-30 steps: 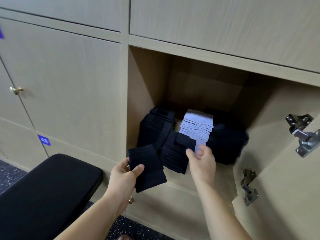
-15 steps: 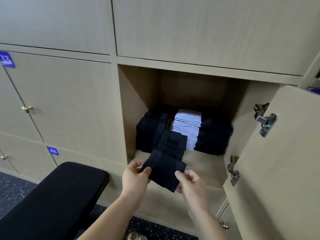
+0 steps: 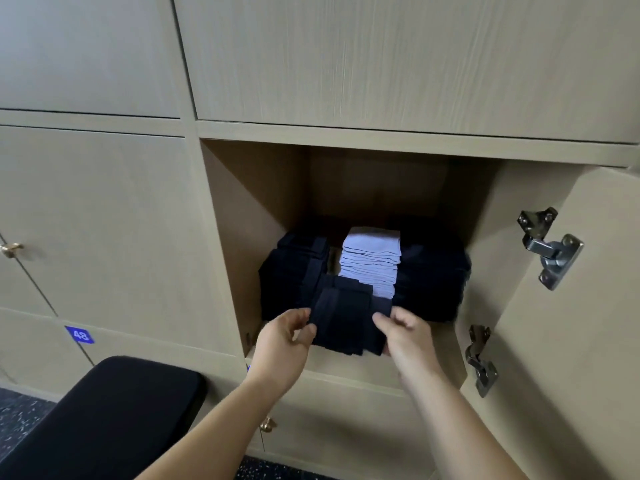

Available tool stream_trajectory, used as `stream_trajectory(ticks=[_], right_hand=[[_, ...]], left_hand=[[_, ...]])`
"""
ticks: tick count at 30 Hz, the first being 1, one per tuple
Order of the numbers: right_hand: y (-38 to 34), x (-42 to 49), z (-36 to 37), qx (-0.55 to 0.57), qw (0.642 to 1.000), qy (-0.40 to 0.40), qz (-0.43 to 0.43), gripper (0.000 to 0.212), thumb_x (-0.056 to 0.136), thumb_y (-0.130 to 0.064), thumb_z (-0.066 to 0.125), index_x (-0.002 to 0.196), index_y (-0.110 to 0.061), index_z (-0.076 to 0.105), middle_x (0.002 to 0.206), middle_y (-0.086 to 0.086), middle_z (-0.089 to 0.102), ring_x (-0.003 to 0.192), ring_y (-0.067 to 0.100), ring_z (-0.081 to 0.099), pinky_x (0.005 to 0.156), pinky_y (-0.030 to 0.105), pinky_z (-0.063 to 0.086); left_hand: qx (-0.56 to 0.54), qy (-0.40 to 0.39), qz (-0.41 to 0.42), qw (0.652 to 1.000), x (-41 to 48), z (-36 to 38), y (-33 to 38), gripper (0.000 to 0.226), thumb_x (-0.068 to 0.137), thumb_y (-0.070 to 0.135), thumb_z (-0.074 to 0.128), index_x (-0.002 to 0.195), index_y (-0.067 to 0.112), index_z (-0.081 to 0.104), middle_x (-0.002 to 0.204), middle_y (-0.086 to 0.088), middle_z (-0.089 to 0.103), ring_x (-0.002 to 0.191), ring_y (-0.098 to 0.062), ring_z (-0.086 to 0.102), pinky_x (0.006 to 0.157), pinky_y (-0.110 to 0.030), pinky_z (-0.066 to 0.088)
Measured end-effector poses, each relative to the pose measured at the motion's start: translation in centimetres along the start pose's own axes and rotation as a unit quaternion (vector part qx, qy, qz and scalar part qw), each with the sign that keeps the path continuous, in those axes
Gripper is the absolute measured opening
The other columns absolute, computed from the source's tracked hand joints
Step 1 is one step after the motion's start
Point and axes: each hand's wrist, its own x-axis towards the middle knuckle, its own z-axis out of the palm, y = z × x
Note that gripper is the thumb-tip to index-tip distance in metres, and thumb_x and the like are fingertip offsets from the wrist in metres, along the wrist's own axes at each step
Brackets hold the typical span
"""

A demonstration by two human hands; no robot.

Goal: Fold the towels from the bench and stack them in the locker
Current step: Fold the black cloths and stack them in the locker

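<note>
Hands reach in from lower frame: left hand and right hand pinch opposite edges of a folded navy towel, soft and rectangular, atop the front stack at centre in the open wood-grain locker.

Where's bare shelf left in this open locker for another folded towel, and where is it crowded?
Bare locker floor shows front right, between the front dark stack and the lower hinge, plus a strip along the front edge. The back row is crowded: left dark stack, white stack, right dark stack.
</note>
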Motion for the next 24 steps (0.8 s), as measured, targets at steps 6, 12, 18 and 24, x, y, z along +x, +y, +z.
stream_trajectory(ticks=[6, 12, 18, 24], right_hand=[[-1.6, 6.1, 1.1, 0.017, 1.000, 0.024, -0.005, 0.029, 0.089, -0.006, 0.061, 0.095, 0.019, 0.049, 0.075, 0.031, 0.051, 0.076, 0.019, 0.046, 0.068, 0.032, 0.035], [-1.1, 9.1, 2.4, -0.020, 1.000, 0.013, 0.019, 0.020, 0.092, -0.003, 0.058, 0.073, 0.001, 0.059, 0.076, 0.010, 0.061, 0.068, 0.020, 0.056, 0.053, 0.020, 0.045], [-0.6, 10.0, 3.1, -0.065, 0.998, 0.007, 0.021, 0.015, 0.093, -0.005, 0.057, 0.092, 0.008, 0.064, 0.081, 0.013, 0.065, 0.070, 0.021, 0.058, 0.052, 0.020, 0.045], [-0.2, 10.1, 3.5, -0.192, 0.981, 0.033, -0.011, 0.020, 0.093, -0.019, 0.058, 0.089, 0.000, 0.062, 0.085, 0.014, 0.067, 0.076, 0.028, 0.064, 0.069, 0.039, 0.052]], left_hand=[[0.015, -0.019, -0.007, 1.000, 3.8, -0.1, -1.9, 0.045, 0.100, 0.017, 0.055, 0.144, 0.014, 0.048, 0.139, 0.004, 0.056, 0.127, -0.010, 0.052, 0.099, -0.017, 0.036], [0.004, -0.022, -0.007, 1.000, 5.3, 0.6, -3.9, 0.046, 0.099, 0.018, 0.056, 0.144, 0.016, 0.047, 0.140, 0.006, 0.055, 0.112, 0.001, 0.052, 0.096, -0.016, 0.037], [0.000, -0.024, 0.007, 1.000, 6.0, 1.3, -4.6, 0.047, 0.099, 0.019, 0.056, 0.144, 0.018, 0.046, 0.141, 0.008, 0.054, 0.109, 0.005, 0.052, 0.096, -0.013, 0.036], [0.020, -0.022, 0.034, 0.999, 6.1, 1.9, -4.0, 0.048, 0.100, 0.018, 0.053, 0.146, 0.020, 0.042, 0.143, 0.010, 0.048, 0.110, 0.011, 0.047, 0.075, 0.008, 0.031]])
